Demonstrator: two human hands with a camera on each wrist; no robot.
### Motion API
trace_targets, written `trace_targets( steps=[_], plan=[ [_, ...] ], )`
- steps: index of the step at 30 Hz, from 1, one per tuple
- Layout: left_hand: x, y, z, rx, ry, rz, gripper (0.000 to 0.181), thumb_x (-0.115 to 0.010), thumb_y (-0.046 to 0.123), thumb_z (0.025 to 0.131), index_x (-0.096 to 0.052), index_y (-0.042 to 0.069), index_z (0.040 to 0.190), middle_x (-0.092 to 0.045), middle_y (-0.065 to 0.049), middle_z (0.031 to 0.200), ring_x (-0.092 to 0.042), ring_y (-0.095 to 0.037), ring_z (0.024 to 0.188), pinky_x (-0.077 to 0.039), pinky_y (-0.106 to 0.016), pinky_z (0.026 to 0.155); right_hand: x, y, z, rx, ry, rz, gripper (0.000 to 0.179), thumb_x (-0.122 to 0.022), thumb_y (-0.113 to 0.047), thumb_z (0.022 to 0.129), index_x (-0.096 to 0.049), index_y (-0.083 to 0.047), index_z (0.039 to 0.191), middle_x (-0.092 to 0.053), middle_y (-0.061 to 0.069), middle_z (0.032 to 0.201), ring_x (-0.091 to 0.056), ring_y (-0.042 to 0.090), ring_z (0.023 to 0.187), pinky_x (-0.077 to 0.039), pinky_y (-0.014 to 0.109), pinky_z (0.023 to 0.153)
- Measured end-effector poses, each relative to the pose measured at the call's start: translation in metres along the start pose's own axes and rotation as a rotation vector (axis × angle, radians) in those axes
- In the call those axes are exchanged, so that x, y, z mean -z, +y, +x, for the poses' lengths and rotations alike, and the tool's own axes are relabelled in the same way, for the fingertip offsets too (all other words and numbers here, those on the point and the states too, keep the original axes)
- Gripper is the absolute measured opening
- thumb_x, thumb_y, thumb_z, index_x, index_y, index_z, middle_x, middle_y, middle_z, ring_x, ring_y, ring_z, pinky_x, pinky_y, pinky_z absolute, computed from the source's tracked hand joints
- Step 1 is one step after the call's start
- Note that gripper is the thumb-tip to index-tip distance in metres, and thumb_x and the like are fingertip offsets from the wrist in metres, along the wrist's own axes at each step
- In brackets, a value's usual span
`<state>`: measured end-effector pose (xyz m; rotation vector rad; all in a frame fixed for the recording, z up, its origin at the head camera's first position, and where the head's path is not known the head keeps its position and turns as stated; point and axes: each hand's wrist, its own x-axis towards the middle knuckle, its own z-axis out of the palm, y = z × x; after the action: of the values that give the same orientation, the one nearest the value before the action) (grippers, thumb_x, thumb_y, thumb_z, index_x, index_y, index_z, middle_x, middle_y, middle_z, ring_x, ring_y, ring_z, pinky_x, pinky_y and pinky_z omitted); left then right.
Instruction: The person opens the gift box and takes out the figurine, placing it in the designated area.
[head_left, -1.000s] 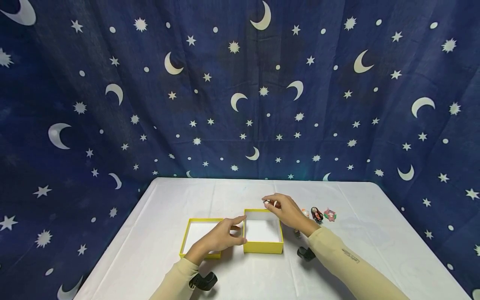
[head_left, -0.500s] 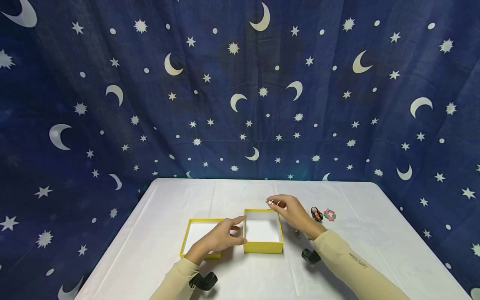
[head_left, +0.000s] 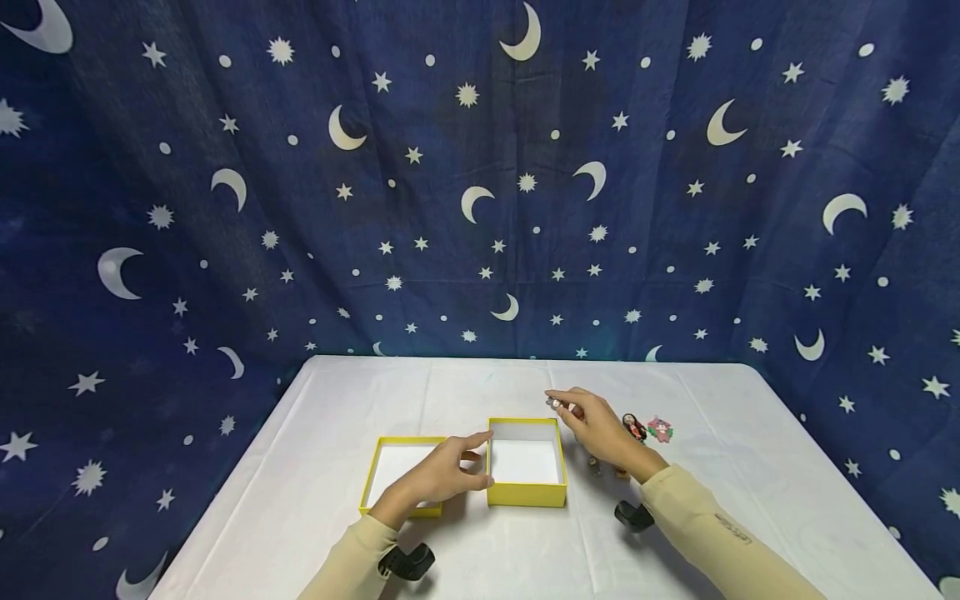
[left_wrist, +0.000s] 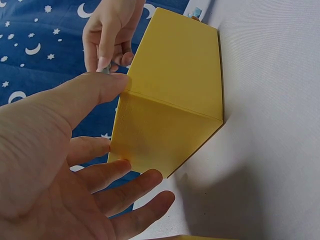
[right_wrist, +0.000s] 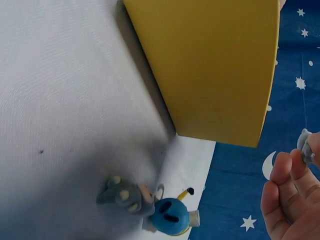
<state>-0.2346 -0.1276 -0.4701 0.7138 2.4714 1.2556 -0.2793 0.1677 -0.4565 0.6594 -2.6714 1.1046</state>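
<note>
The right hand (head_left: 600,427) has carried its small grey piece (head_left: 553,403) rightward.

Only a small dark mark on the right sleeve (head_left: 733,528), too small to read.

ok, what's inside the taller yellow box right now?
Nothing visible: the taller yellow box shows only its bare white floor. The near wall hides a strip of the floor behind it. The right hand pinches a small grey figure above the far right corner.
</note>
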Motion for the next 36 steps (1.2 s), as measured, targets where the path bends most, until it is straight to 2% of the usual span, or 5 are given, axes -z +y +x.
trace_targets(
  steps=[4,9,18,26,36],
  plan=[
    [0.0,0.001,-0.001,-0.001,-0.005,-0.002,0.075,-0.075,0.021,0.091,-0.039,0.002,0.155,-0.04,-0.014,0.161,-0.054,-0.038,0.136,-0.055,-0.048,0.105,0.007,0.001,-0.003,-0.033,-0.012,0.02,0.031,-0.061,-0.017,0.101,-0.067,-0.013,0.132,-0.069,0.008,0.103,-0.055,0.01,0.073,-0.048,0.022,0.061],
    [0.001,0.002,-0.001,-0.004,-0.006,0.002,0.075,-0.074,0.021,0.092,-0.039,0.002,0.155,-0.04,-0.015,0.161,-0.054,-0.038,0.136,-0.055,-0.048,0.106,0.016,0.004,-0.006,-0.077,-0.025,0.032,0.031,-0.066,-0.017,0.099,-0.066,-0.011,0.13,-0.071,0.007,0.1,-0.063,0.013,0.079,-0.054,0.025,0.068],
    [0.001,0.001,0.0,0.003,-0.003,0.016,0.076,-0.075,0.022,0.091,-0.039,0.003,0.155,-0.041,-0.014,0.161,-0.055,-0.037,0.135,-0.054,-0.048,0.107,0.03,0.013,-0.013,-0.078,0.007,0.02,0.031,-0.071,-0.015,0.095,-0.069,-0.008,0.125,-0.071,0.005,0.093,-0.062,0.011,0.077,-0.054,0.024,0.066],
    [0.0,0.002,0.0,0.0,-0.005,0.016,0.075,-0.075,0.021,0.091,-0.039,0.003,0.155,-0.041,-0.013,0.161,-0.056,-0.036,0.135,-0.055,-0.046,0.106,0.04,0.018,-0.02,-0.073,0.03,0.011,0.031,-0.074,-0.011,0.091,-0.07,-0.007,0.121,-0.067,0.004,0.088,-0.059,0.008,0.07,-0.053,0.022,0.055],
    [0.0,0.001,0.0,0.017,-0.003,0.011,0.075,-0.075,0.021,0.091,-0.039,0.005,0.155,-0.041,-0.012,0.161,-0.055,-0.036,0.136,-0.055,-0.047,0.106,0.047,0.025,-0.028,-0.081,0.039,-0.01,0.032,-0.073,-0.012,0.092,-0.069,-0.004,0.123,-0.069,0.004,0.088,-0.059,0.008,0.072,-0.053,0.022,0.061]
  ],
)
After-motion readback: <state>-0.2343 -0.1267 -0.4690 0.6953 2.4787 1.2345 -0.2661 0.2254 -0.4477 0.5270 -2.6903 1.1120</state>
